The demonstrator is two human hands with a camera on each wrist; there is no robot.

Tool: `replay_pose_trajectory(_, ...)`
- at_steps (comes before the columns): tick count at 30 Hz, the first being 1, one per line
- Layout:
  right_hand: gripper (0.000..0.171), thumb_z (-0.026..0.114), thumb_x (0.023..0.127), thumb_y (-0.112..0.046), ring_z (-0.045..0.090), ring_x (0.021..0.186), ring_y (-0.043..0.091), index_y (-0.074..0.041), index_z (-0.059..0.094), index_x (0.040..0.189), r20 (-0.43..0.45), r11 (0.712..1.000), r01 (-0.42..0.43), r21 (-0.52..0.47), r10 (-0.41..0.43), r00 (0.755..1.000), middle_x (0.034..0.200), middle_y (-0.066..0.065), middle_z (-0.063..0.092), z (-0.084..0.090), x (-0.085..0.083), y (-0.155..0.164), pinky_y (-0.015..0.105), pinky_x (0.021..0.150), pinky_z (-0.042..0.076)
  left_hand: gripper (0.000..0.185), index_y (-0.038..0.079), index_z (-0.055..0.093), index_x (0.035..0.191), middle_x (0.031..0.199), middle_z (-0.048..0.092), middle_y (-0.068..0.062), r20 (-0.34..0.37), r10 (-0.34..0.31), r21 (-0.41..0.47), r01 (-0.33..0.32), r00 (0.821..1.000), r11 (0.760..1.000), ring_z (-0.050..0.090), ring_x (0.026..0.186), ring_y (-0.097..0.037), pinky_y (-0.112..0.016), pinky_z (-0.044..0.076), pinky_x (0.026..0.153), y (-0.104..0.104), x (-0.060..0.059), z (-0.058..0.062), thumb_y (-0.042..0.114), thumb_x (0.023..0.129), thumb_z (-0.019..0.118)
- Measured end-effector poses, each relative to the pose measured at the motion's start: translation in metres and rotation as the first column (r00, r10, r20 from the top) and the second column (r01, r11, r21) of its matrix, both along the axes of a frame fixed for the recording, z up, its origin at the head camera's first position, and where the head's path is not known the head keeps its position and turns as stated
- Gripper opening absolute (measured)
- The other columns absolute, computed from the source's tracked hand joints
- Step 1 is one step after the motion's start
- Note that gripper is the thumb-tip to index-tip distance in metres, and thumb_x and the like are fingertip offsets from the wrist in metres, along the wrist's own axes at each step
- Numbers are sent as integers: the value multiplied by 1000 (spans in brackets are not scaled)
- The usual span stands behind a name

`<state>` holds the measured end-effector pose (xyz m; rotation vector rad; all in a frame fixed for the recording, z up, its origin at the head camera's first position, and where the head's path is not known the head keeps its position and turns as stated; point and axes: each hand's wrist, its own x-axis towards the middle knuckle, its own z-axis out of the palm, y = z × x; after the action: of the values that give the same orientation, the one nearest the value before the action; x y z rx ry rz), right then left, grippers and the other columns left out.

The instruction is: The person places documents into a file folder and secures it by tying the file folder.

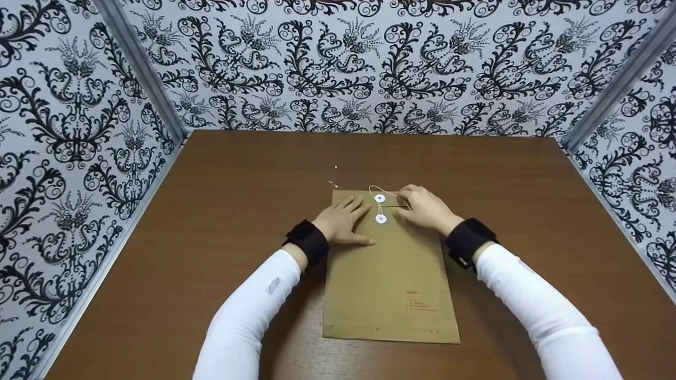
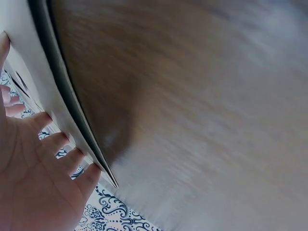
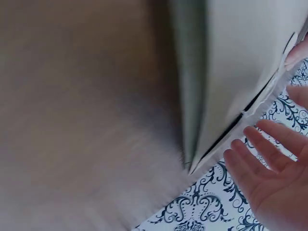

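Fingers [image 1: 355,205] of the left hand [image 1: 342,221] lie straight and slightly spread, pressed flat on the upper left part of a brown string-tie envelope [image 1: 391,285], with the thumb stretched along the paper toward the middle. The left wrist view shows the same fingers [image 2: 53,144] splayed against the envelope's edge. The envelope lies lengthwise on the brown worktop [image 1: 222,221], its flap end away from the person, printed lines near its lower right corner.

Just right of the left fingertips sit two white paper discs: the upper disc [image 1: 379,198] on the flap and the lower disc [image 1: 381,218] on the body. A thin string [image 1: 381,190] loops up past the top edge and runs between the discs.

Further right, the right hand [image 1: 425,208] rests beside the discs, its fingers [image 1: 405,203] curled together and seemingly pinching the string close to the upper disc. The right wrist view is blurred and shows only loosely parted fingers [image 3: 262,149] by the envelope's corner, so the pinch is a reading from the head view alone.

Judged from this, the step in hand is working the string at the closure; whether winding or unwinding cannot be told. The next move calls for small circling of the right fingertips round the discs while the left hand pins the paper.
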<state>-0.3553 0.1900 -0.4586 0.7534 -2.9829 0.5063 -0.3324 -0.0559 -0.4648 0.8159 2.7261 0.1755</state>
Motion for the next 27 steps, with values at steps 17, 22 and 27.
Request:
replay_pose_trajectory(17,68,74,91,-46,50,140,45,3,61,136,25,995,8,102,-10,1000,149,24,52,-8,16,18,61,103,52,95,20,24,164,175,14,-8,-8,-2,7,2,1000,1000,13,163,-30,-50,23,130,0,1,1,70,91,58)
replay_pose_trajectory(22,71,72,92,-46,45,143,47,4,58,140,46,997,-11,82,7,999,152,27,49,-13,16,20,60,110,47,95,19,25,164,174,16,-8,-30,-8,12,9,1000,1000,15,163,-30,-50,24,130,-2,1,-2,71,91,58)
replay_pose_trajectory(27,71,77,89,-45,50,139,45,5,60,136,57,998,-17,52,14,998,148,27,53,-13,13,21,57,114,44,92,19,31,162,172,23,-9,-75,-26,18,27,997,999,23,160,-33,-51,26,129,-3,-3,-4,70,91,58)
